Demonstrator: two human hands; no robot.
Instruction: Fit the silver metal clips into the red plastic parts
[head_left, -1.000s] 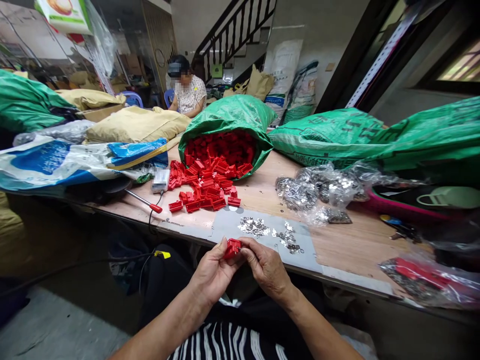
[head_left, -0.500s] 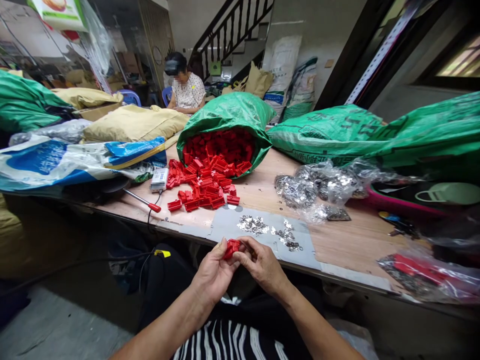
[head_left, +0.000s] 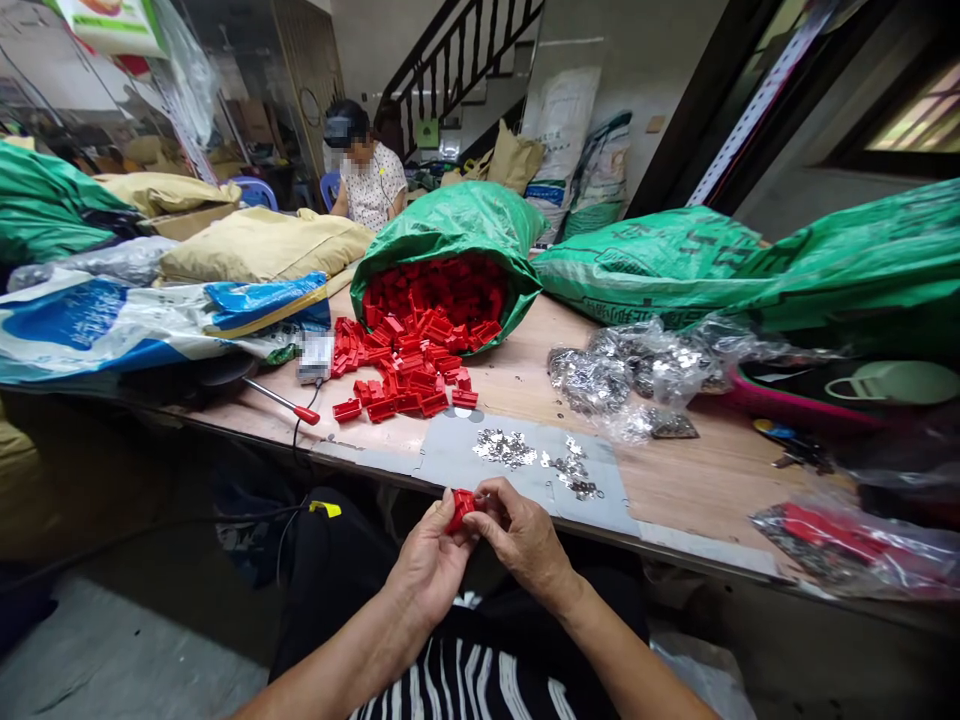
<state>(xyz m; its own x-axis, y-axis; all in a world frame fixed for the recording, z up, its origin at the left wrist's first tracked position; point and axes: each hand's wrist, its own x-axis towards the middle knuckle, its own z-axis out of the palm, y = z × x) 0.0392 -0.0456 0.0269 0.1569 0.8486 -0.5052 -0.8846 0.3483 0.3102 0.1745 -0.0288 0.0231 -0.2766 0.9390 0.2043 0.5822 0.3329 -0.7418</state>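
In front of my lap, just off the table's near edge, my left hand [head_left: 433, 560] grips a small red plastic part [head_left: 461, 508] between thumb and fingers. My right hand [head_left: 521, 535] is closed at the right side of that same part, thumb and fingertips pinched against it. Whether a small metal piece is between those fingertips is hidden. Beyond my hands, a grey mat [head_left: 442, 445] carries a heap of small flat silvery metal pieces [head_left: 506, 448] and a looser second heap [head_left: 574, 468] to its right.
A green sack [head_left: 480, 215] lies with its mouth towards me, red parts [head_left: 409, 380] spilling out. Clear bags of metal pieces [head_left: 600, 380] lie to the right. A red-handled metal rod [head_left: 285, 400] and a white box [head_left: 315, 357] are at left. Across the table sits another person [head_left: 373, 185].
The red part has turned slightly in my fingers and my right fingertips have shifted a little on it. The whole view has moved slightly.
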